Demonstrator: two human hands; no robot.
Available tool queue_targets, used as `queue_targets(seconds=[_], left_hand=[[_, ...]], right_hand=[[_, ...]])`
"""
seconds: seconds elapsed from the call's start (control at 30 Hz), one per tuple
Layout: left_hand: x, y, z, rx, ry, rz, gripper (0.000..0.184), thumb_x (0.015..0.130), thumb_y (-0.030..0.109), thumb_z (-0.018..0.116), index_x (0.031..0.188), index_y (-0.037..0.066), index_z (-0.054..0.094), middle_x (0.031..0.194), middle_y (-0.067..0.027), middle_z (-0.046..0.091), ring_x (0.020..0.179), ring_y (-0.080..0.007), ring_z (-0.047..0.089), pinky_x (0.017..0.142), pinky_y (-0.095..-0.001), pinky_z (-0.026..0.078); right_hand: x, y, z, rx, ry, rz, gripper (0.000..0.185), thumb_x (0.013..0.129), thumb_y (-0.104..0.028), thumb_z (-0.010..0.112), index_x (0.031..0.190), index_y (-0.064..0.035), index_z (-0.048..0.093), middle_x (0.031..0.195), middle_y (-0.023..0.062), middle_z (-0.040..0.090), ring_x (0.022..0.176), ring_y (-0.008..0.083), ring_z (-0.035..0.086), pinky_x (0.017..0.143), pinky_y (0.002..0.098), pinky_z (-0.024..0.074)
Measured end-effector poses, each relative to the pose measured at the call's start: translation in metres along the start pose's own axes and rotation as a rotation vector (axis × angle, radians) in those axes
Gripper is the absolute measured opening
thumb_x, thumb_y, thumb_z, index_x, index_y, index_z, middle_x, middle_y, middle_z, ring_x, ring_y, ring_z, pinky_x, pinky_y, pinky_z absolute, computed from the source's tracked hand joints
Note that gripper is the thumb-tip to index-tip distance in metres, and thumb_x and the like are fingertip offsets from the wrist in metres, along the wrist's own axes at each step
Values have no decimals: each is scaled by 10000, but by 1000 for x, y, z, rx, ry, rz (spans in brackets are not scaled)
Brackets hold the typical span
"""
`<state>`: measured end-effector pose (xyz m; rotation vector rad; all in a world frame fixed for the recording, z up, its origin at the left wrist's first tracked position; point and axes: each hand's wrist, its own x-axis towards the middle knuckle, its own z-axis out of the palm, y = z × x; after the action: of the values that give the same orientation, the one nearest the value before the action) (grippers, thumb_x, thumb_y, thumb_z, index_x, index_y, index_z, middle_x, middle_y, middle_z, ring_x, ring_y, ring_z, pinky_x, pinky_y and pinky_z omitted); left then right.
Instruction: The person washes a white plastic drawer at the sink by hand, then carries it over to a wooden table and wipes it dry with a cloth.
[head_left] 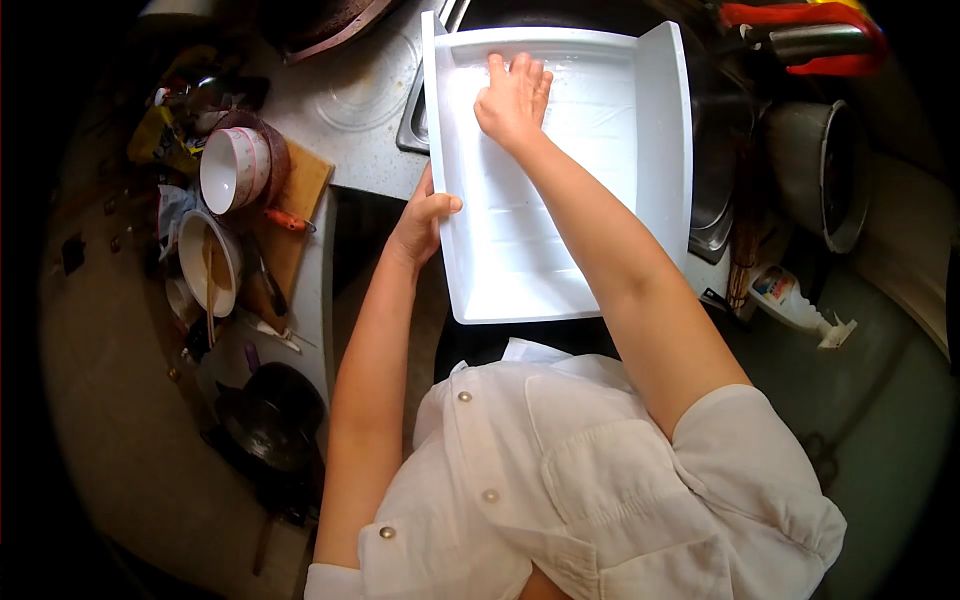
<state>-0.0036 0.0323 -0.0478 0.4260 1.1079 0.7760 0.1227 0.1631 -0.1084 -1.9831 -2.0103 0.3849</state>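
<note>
A white plastic drawer (585,200) is held tilted over the sink, with its hollow side facing me. My left hand (422,222) is closed on the drawer's left wall, the thumb over the rim and the other fingers mostly hidden behind it. Inside the drawer, my right hand (512,100) lies near the far wall at the upper left, fingers stretched out and slightly apart against the white plastic. The surface around those fingers looks wet and shiny. I see nothing held in the right hand.
On the left counter stand stacked bowls (225,172), a bowl with chopsticks (193,262), a cutting board (305,200) and a black pot (270,420). A metal sink edge (412,118) shows beside the drawer. At right are a large pot (800,170) and a spray bottle (790,298).
</note>
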Motion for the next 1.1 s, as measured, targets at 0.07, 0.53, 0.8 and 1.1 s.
queue_targets(seconds=[0.07,0.53,0.8,1.1], left_hand=[[0,1,0,3,5,2,1000,515,260,702,1406,53,298,1237,-118,485,1166,-258,455,1017,-357,361],[0,0,-1,-10,-4,-2,993,513,281,718,1396,64,319,1230,-116,488,1148,-252,467,1011,-357,362],[-5,1,2,14,11,8,1005,518,272,718,1405,56,300,1233,-117,484,1149,-248,467,1009,-356,376],[-2,-5,1,-18,9,14,1034,503,278,729,1409,43,289,1240,-129,482,1165,-261,464,1014,-357,376]], right_hand=[[-10,1,1,-13,-43,-232,394,772,-108,511,1161,-141,562,1074,113,496,1105,274,430,990,434,282],[-5,-3,-3,-217,-85,-327,448,794,-161,507,1242,-149,501,1180,111,515,1160,264,428,994,471,274],[3,0,0,-204,-57,-326,379,807,-181,516,1182,-124,513,1181,108,521,1178,262,428,998,483,282],[3,0,-5,-234,-133,-335,423,801,-167,541,1221,-136,510,1192,94,501,1188,234,414,1000,473,281]])
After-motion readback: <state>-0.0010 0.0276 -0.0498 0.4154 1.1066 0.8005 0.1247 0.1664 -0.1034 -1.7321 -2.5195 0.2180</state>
